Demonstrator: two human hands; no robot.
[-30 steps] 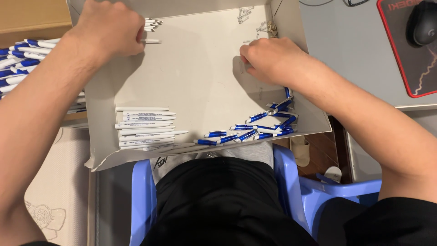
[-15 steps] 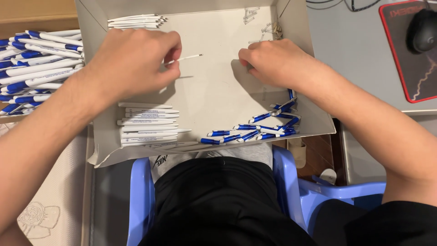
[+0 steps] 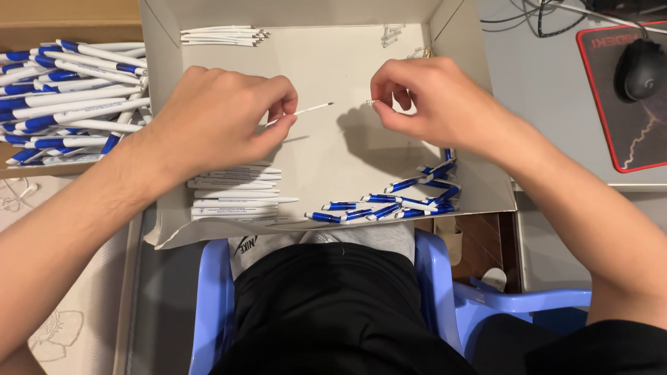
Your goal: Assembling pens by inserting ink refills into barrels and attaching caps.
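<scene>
Above the middle of the shallow grey cardboard box (image 3: pixel 326 55), a thin white plastic ink refill (image 3: pixel 303 111) is pinched between the thumb and forefinger of the left hand (image 3: pixel 215 118), its free tip pointing to the right. Just beside that tip, a tiny metal spring (image 3: pixel 372 103) is gripped by the fingertips of the right hand (image 3: pixel 438 104); refill and spring are held apart, nearly in line. Against the box's near wall, under the left hand, a stack of white pen barrels (image 3: pixel 233 198) is laid lengthwise. Along the same wall, below the right hand, a loose row of short blue-and-white pen caps (image 3: pixel 389 205) is spread towards the box's right corner. At the box's far wall, a small bundle of further white refills (image 3: pixel 222 36) is seen. Outside the box, to its left, a heap of finished white-and-blue pens (image 3: pixel 69 97) is piled. Beyond the box's right side, a black computer mouse (image 3: pixel 640 69) is rested on a red-edged pad (image 3: pixel 625 139).
</scene>
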